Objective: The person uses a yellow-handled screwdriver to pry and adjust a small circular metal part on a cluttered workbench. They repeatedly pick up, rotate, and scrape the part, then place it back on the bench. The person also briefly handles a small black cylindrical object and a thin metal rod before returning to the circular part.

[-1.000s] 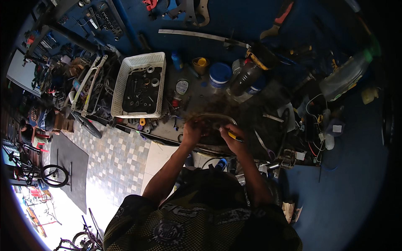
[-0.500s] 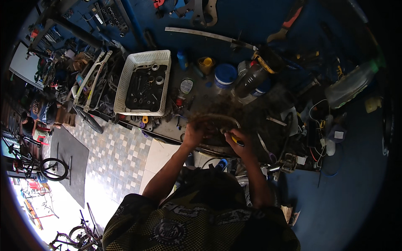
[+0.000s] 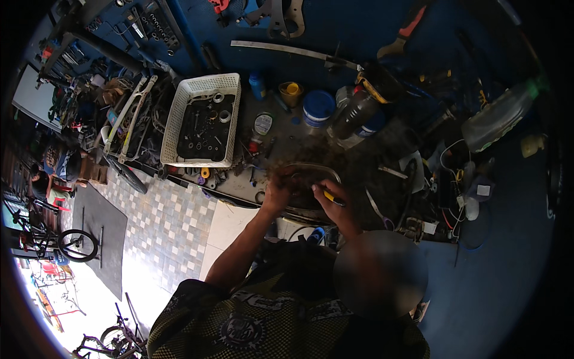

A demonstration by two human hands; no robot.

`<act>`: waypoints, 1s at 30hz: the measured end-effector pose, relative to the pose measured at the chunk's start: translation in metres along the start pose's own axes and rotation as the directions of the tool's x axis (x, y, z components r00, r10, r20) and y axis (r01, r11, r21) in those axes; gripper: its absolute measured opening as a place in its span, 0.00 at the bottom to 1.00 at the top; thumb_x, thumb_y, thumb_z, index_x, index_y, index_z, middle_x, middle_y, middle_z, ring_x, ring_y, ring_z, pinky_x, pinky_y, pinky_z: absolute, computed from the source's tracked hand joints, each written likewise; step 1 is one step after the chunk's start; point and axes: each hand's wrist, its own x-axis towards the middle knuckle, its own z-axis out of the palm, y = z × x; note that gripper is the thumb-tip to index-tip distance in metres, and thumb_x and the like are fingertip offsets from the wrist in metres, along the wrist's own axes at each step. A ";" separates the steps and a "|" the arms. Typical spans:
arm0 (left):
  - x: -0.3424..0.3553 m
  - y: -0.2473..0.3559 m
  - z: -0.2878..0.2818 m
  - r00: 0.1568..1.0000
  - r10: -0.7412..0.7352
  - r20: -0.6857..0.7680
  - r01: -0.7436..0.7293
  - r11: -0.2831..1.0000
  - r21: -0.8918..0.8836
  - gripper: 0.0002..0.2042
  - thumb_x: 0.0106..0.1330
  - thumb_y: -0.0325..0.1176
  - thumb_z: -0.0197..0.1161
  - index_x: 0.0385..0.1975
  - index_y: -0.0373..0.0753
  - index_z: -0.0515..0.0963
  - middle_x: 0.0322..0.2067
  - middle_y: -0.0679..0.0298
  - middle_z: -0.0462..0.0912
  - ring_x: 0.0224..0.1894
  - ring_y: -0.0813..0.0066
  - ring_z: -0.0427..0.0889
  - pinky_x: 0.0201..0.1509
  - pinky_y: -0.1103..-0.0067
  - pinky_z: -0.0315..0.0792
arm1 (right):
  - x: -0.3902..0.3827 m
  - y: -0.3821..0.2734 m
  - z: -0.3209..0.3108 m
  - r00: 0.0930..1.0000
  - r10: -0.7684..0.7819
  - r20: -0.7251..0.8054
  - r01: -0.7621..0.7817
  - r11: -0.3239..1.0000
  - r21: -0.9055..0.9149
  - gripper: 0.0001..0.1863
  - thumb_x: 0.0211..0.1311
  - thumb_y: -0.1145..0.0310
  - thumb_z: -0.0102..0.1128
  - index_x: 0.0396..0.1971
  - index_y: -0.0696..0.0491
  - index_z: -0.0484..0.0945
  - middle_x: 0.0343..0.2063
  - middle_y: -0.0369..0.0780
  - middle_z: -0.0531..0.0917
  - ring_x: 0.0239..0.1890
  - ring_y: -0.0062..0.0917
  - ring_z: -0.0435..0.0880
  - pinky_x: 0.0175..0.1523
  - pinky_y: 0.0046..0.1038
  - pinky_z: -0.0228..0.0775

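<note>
Nearest, at the front edge of the bench [image 3: 242, 179], a round pan [image 3: 323, 166] beneath both hands. Over its right side, the right hand [image 3: 330, 203], closed narrowly around a yellow-handled tool [image 3: 335, 198]; tip lost in shadow. At the left side, the left hand [image 3: 276, 194], fingers bent inward; too dark to tell whether wrapped around anything or empty.

Main risk, as a judgement: a slip of the tool into the left fingers, from hands so close together and light so poor over the pan. Also possible: a small part dropped unnoticed into that dark bowl, or a nick from the scissors [image 3: 372, 200] on a careless sideways sweep, lying open to view near the right hand.

Around the pan, a grimy, cluttered worktop: loose cables [image 3: 445, 152] to the right, a white basket [image 3: 170, 128] of rings and small metal parts to the left. Behind, a blue tub [image 3: 318, 105], a yellow pot [image 3: 291, 91] and a blue bottle [image 3: 257, 87].

Farther back, a blue wall [image 3: 335, 30] hung with tools. Off to the left, checkered tiles [image 3: 161, 221], a dark mat [image 3: 101, 230], a bicycle wheel [image 3: 78, 230] and, farthest, another person [image 3: 40, 182] near bright glare.
</note>
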 end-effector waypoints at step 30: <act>-0.001 0.022 0.010 0.968 0.168 0.189 -0.247 0.784 0.569 0.16 0.70 0.31 0.64 0.55 0.33 0.81 0.40 0.53 0.89 0.41 0.69 0.89 0.43 0.73 0.81 | 0.016 -0.004 0.003 0.999 0.033 -0.025 -0.028 0.980 0.197 0.13 0.71 0.60 0.68 0.40 0.56 0.84 0.28 0.35 0.85 0.32 0.14 0.81 0.39 0.23 0.73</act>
